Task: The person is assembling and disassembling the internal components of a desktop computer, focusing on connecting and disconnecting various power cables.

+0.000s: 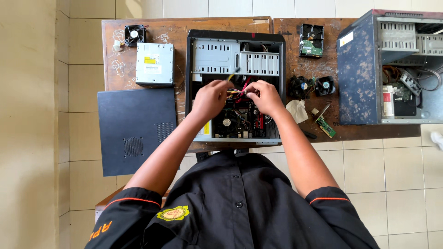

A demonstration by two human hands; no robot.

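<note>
A yellow rectangular label [150, 60] sits near the top left of the grey optical drive [154, 64], with a larger white label [152, 69] just below it — both flat on the drive's upper face. Inside the open computer case [235, 85], a small yellow sticker [206, 128] shows near the lower left edge. On the blue case [360, 69] at the right, a pale rectangular sticker [346, 38] lies tilted near its top corner.
</note>
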